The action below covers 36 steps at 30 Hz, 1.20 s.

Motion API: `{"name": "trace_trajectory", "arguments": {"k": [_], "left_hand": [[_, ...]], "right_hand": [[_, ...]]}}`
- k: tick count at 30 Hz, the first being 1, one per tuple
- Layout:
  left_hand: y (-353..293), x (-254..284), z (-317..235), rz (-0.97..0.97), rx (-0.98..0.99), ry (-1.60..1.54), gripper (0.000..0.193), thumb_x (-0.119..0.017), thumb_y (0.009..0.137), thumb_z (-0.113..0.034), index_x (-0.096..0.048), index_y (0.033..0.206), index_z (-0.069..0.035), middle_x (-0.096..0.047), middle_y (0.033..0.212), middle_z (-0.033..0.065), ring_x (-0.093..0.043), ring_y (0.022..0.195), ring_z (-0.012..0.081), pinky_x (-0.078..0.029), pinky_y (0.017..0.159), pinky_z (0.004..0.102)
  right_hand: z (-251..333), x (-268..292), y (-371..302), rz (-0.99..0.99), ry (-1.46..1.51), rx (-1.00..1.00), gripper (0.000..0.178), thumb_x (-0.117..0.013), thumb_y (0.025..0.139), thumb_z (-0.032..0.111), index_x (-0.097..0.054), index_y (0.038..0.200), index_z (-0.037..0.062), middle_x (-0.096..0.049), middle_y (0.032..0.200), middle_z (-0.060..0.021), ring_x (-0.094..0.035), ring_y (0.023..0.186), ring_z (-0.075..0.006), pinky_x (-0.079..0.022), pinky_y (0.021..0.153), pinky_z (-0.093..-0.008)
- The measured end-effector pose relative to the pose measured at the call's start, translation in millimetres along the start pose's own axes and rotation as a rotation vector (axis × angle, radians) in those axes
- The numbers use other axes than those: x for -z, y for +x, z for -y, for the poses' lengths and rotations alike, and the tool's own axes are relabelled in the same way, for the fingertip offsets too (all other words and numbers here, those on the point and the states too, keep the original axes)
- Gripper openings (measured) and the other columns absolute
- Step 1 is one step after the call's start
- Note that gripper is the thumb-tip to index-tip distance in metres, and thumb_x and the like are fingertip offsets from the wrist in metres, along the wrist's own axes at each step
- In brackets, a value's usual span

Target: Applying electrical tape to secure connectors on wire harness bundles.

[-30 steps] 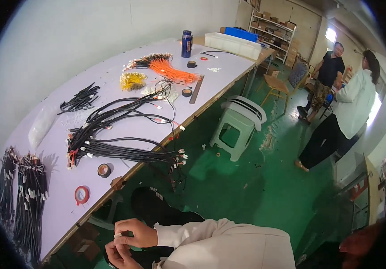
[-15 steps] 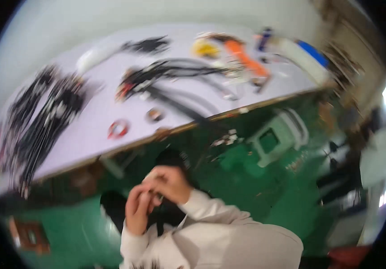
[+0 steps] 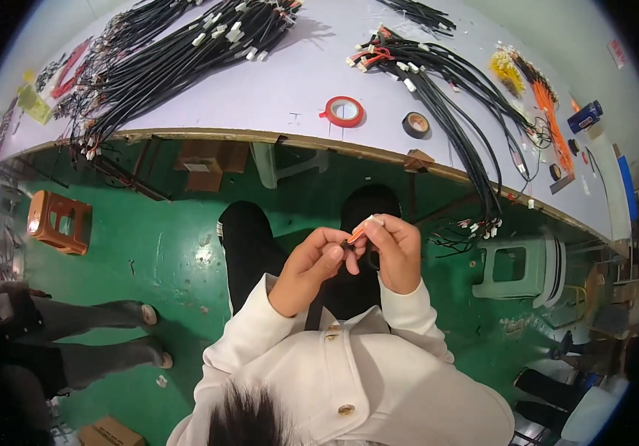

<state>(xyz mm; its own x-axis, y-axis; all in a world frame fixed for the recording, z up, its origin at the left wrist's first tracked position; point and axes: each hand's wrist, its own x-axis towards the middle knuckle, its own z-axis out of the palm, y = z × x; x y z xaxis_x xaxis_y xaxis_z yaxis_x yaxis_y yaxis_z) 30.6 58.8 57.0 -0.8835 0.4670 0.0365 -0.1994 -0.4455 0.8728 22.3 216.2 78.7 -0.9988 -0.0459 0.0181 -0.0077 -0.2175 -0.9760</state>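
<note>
Above my lap, both hands are closed on the end of a wire harness (image 3: 356,236) with short orange wires and a black sheath. My left hand (image 3: 307,266) pinches it near the black part, fingertips bent inward. My right hand (image 3: 397,256) grips the orange wires by a small white connector (image 3: 376,220), thumb on top. Most of the harness is hidden behind my fingers, and how far it runs down I cannot make out.
On the table (image 3: 260,111) ahead lie black cable bundles (image 3: 178,63), more cables (image 3: 446,89) hanging over the edge, red tape (image 3: 344,111) and black tape (image 3: 415,125). Stools, brown (image 3: 59,221) and pale green (image 3: 516,267), stand either side. Another person's legs (image 3: 104,334) show at left.
The view has swung, and the table now sits higher and level. My hands have drawn slightly apart, and the orange wires between them now show.
</note>
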Motion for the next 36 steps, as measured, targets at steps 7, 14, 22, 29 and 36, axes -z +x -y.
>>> {"name": "trace_trajectory", "arguments": {"k": [7,14,22,29,36], "left_hand": [[1.9,9.2,-5.7,0.062,0.175,0.104,0.026,-0.044,0.096,-0.024,-0.051,0.11,-0.003,-0.061,0.088,0.0063,-0.04,0.061,0.0052,-0.033,0.055,0.0191],[4.9,9.6,9.3,-0.061,0.056,0.051,0.023,-0.049,0.094,-0.024,-0.053,0.103,-0.003,-0.058,0.077,0.0025,-0.05,0.066,0.0061,-0.036,0.057,0.0186],[8.6,12.0,1.9,-0.089,0.141,0.068,0.022,-0.05,0.094,-0.024,-0.053,0.101,-0.003,-0.057,0.075,0.0025,-0.051,0.066,0.0062,-0.035,0.057,0.0177],[9.6,12.4,3.1,-0.092,0.138,0.001,0.019,-0.05,0.094,-0.018,-0.053,0.101,-0.001,-0.059,0.081,0.0036,-0.052,0.07,0.0072,-0.039,0.063,0.0194],[8.9,12.6,1.4,-0.047,0.161,-0.043,0.017,-0.049,0.094,-0.012,-0.053,0.104,0.001,-0.061,0.089,0.0062,-0.055,0.076,0.0092,-0.042,0.073,0.0217]], "right_hand": [[-4.0,2.5,2.0,-0.069,-0.042,-0.04,0.023,-0.055,0.088,0.014,-0.06,0.074,-0.0029,-0.058,0.067,-0.0061,-0.052,0.056,-0.0103,-0.042,0.052,-0.0224],[-5.3,8.6,8.5,0.032,0.057,-0.153,0.047,-0.038,0.095,0.034,-0.062,0.09,-0.0057,-0.061,0.074,-0.0102,-0.058,0.064,-0.0162,-0.046,0.058,-0.0257],[-5.6,15.6,11.6,0.08,0.062,-0.169,0.04,-0.044,0.094,0.03,-0.061,0.103,-0.0058,-0.063,0.083,-0.008,-0.057,0.069,-0.0116,-0.047,0.067,-0.0249],[-9.3,15.0,14.3,0.124,0.014,-0.113,0.019,-0.053,0.088,0.011,-0.061,0.095,-0.0044,-0.062,0.081,-0.0075,-0.059,0.072,-0.0123,-0.047,0.065,-0.0228],[-8.2,14.9,13.3,0.15,-0.019,0.018,0.011,-0.057,0.087,0.004,-0.061,0.09,-0.0053,-0.06,0.087,-0.0079,-0.061,0.075,-0.0127,-0.05,0.066,-0.0233]]}}
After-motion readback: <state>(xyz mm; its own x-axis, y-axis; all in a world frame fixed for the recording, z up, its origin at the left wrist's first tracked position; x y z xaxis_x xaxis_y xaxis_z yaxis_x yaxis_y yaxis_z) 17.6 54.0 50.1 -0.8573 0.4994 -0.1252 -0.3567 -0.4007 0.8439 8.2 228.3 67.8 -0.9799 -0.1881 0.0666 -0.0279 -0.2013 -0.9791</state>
